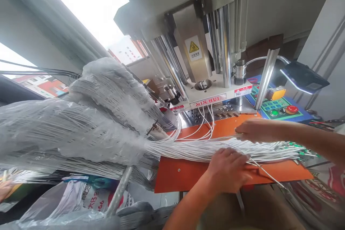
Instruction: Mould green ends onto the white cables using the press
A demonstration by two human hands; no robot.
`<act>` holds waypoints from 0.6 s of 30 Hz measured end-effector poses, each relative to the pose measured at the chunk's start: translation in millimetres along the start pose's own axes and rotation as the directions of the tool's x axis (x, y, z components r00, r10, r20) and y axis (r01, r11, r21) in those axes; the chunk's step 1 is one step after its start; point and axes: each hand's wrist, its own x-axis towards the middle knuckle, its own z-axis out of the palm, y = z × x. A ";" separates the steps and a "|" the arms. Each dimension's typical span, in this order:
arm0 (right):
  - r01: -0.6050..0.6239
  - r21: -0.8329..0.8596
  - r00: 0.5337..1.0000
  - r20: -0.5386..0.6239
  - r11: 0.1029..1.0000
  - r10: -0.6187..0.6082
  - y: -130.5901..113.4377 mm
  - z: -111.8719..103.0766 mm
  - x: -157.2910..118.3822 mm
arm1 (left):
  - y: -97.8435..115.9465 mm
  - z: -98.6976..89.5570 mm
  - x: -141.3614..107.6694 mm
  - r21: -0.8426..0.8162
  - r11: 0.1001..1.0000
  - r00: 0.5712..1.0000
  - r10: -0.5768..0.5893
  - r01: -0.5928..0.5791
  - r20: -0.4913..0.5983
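Far left: another person's hand (5, 189). Then thick cable bundles in clear plastic wrap (94, 133). Centre to right: long sheaf of thin white cables (188, 150), green pieces at its right end, lying across flat orange board (172, 178). Left hand (229, 169) on sheaf's near side, fingers bent; right hand (252, 130) over far side, blurred. Cannot tell whether either grips.

Head-worn view, forward and steeply down.

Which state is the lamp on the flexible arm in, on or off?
On. The lamp shows a bright white line along its lower edge, with a glow around its near corner.
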 end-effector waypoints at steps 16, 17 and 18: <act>0.213 0.496 0.821 -0.558 0.842 0.121 102.9 9.8 -8.0 | -65.1 8.6 88.7 -0.569 0.446 0.714 -0.544 0.691 0.441; 0.249 0.542 0.821 -0.558 0.803 0.122 105.8 12.8 -7.5 | -66.8 8.3 92.1 -0.559 0.453 0.713 -0.539 0.695 0.449; 0.287 0.559 0.824 -0.558 0.778 0.097 107.1 16.5 -5.1 | -68.2 7.9 95.9 -0.545 0.464 0.711 -0.538 0.698 0.452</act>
